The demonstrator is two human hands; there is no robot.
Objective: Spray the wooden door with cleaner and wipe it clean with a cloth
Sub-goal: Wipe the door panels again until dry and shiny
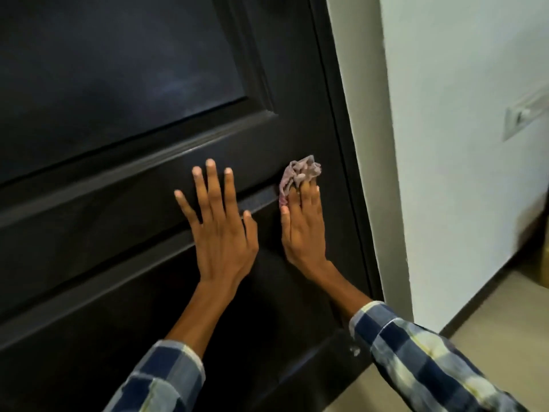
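The dark wooden door (118,84) fills the left and middle of the view, tilted, with a raised panel above and a cross rail below it. My left hand (218,224) lies flat on the cross rail, fingers straight and spread. My right hand (303,224) presses a crumpled pinkish-grey cloth (297,173) against the door near its right edge, with straight fingers on top of the cloth. Most of the cloth sticks out beyond the fingertips. No spray bottle is in view.
A white wall (460,129) stands right of the door frame, with a switch plate (525,114) on it. Beige floor (475,316) and a dark skirting board run along the lower right. Both arms wear checked blue and white sleeves.
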